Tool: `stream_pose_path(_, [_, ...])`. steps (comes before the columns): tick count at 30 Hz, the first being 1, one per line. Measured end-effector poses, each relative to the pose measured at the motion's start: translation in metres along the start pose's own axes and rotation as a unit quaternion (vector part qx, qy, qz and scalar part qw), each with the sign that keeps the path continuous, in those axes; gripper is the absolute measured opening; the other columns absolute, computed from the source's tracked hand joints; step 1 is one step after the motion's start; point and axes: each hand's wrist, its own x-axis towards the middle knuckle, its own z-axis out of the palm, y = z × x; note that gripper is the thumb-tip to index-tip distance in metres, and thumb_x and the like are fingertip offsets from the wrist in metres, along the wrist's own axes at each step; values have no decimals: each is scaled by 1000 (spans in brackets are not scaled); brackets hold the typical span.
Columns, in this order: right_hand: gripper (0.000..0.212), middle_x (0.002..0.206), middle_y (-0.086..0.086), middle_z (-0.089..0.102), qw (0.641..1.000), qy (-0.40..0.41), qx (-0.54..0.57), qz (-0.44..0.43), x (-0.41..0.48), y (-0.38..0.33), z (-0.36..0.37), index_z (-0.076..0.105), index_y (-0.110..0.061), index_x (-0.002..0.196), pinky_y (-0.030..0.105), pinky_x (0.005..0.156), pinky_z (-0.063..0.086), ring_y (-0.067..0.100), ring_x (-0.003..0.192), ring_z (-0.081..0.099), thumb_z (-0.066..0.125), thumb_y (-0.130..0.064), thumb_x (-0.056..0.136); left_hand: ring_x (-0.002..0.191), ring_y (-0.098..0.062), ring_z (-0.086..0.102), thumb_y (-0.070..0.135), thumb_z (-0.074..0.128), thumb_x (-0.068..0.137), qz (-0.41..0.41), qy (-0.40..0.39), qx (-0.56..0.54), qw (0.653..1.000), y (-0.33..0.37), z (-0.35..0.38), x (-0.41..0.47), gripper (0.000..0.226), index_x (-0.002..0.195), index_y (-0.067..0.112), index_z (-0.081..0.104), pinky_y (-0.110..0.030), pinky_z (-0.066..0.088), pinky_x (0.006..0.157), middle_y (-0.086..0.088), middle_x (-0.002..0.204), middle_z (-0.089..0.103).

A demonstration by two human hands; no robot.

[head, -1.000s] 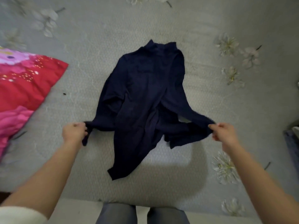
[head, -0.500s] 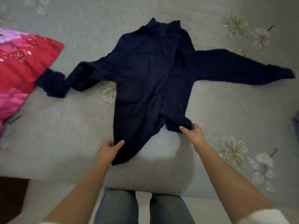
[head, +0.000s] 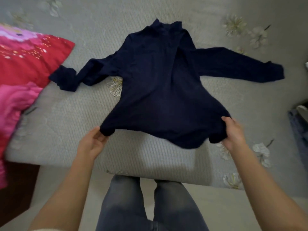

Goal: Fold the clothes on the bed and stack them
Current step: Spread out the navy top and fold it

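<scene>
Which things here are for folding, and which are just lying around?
For the job: sweater, spread on the bed; left hand and right hand, each gripping a hem corner.
Lying about: red pillow at the left; a blue-grey thing at the right edge, too cut off to name.

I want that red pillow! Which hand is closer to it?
Left. The left hand holds the sweater hem toward the red pillow; the right hand holds the opposite corner, farther away.

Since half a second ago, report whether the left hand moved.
Yes. The left hand, gripping the navy sweater, moved left: once below the gold flower print, now left of it.
</scene>
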Motion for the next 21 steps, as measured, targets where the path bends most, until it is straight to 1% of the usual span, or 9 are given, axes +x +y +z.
stream_pose_path(2, [14, 87, 0, 67, 998, -6, -49, 28, -1, 3, -33, 59, -17, 91, 24, 57, 56, 14, 78, 63, 46, -12, 94, 70, -18, 64, 3, 48, 92, 14, 36, 102, 994, 2, -21, -2, 25, 72, 6, 62, -24, 56, 61, -3, 60, 69])
stream_pose_path(4, [12, 92, 5, 65, 990, 0, -116, 82, 4, 26, -59, 59, -17, 88, 29, 59, 55, 18, 79, 61, 49, -13, 93, 76, -19, 59, 2, 51, 91, 26, 67, 237, 969, -8, -38, 2, 17, 77, 7, 60, -20, 54, 57, -9, 74, 68])
stream_pose_path(6, [8, 97, 13, 64, 974, 17, -177, 137, 12, 61, -75, 59, -12, 85, 33, 61, 50, 24, 78, 61, 54, -13, 92, 80, -22, 58, 5, 54, 90, 31, 82, 322, 943, -27, -45, 5, 13, 80, 8, 62, -24, 53, 65, -14, 89, 64])
stream_pose_path(10, [13, 87, 15, 61, 951, 39, -252, 172, 23, 126, -78, 59, -4, 79, 31, 58, 47, 26, 70, 55, 55, -10, 91, 85, -20, 58, 24, 57, 91, -16, 30, 386, 922, -72, -42, 8, 14, 96, 11, 61, -32, 46, 76, -7, 94, 63])
stream_pose_path(12, [21, 79, 13, 57, 952, 53, -256, 158, 27, 147, -74, 56, -5, 71, 27, 52, 45, 21, 63, 49, 51, -7, 92, 93, -24, 59, 21, 61, 88, -17, 23, 431, 902, -93, -42, 14, 24, 110, 10, 60, -34, 47, 79, -7, 102, 63])
stream_pose_path(14, [28, 71, 10, 49, 955, 81, -246, 144, 27, 157, -73, 47, -8, 64, 24, 45, 41, 18, 59, 43, 47, -6, 92, 102, -32, 59, 12, 61, 88, -3, 56, 456, 888, -105, -46, 18, 33, 119, 3, 57, -38, 48, 85, -15, 113, 62])
stream_pose_path(17, [34, 62, 7, 35, 951, 128, -251, 123, 29, 162, -86, 34, -10, 58, 29, 49, 28, 17, 55, 31, 46, -6, 90, 101, -34, 58, 5, 57, 88, -3, 122, 427, 896, -108, -59, 16, 32, 119, 0, 56, -39, 47, 85, -20, 118, 60])
stream_pose_path(19, [32, 65, 10, 41, 936, 142, -296, 129, 31, 164, -99, 40, -6, 58, 32, 51, 28, 20, 56, 36, 51, -9, 88, 102, -35, 58, 2, 57, 86, -19, 145, 442, 885, -109, -68, 10, 33, 118, -2, 56, -38, 46, 85, -22, 117, 60])
stream_pose_path(21, [18, 81, 16, 49, 909, 117, -365, 162, 33, 164, -107, 52, 3, 76, 34, 61, 35, 28, 71, 50, 55, -11, 87, 97, -36, 58, 2, 58, 85, -37, 156, 501, 850, -110, -74, 4, 32, 116, -6, 57, -40, 46, 85, -26, 114, 61])
